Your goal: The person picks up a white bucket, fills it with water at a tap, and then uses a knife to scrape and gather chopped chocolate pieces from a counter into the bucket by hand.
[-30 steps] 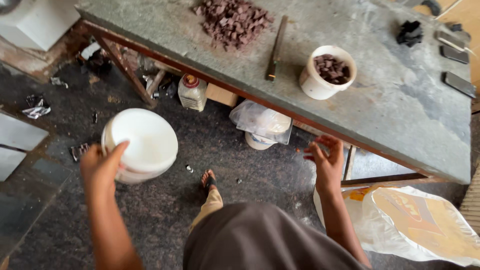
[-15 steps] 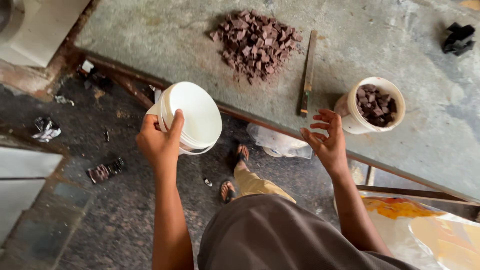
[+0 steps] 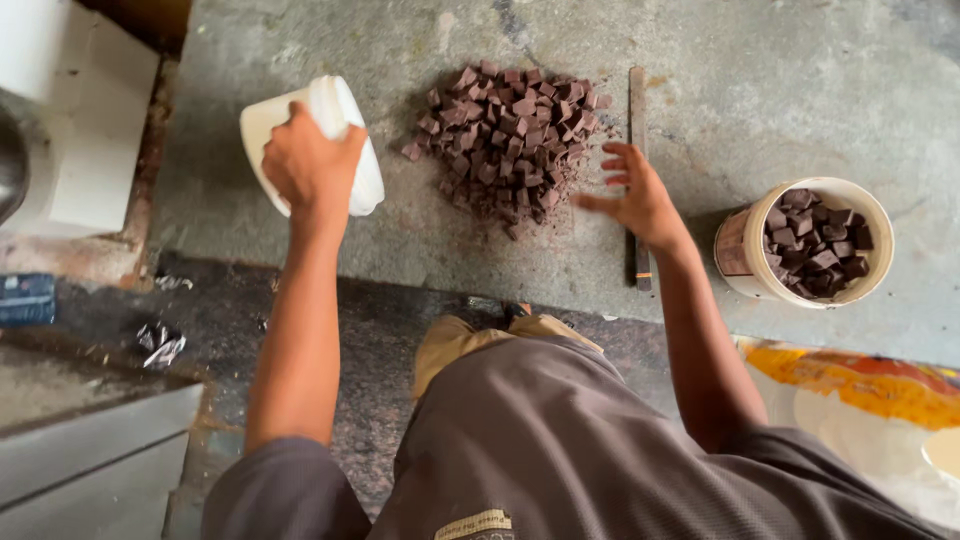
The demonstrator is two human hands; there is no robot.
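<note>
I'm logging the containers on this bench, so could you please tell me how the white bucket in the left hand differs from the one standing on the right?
The held bucket is tipped on its side above the table, gripped by the left hand; the standing bucket sits upright, untouched. The standing one holds brown chunks; the held one's contents cannot be seen. Both are white and round.

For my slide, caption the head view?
Left hand holds white bucket; right hand hovers beside chocolate chunks.
</note>
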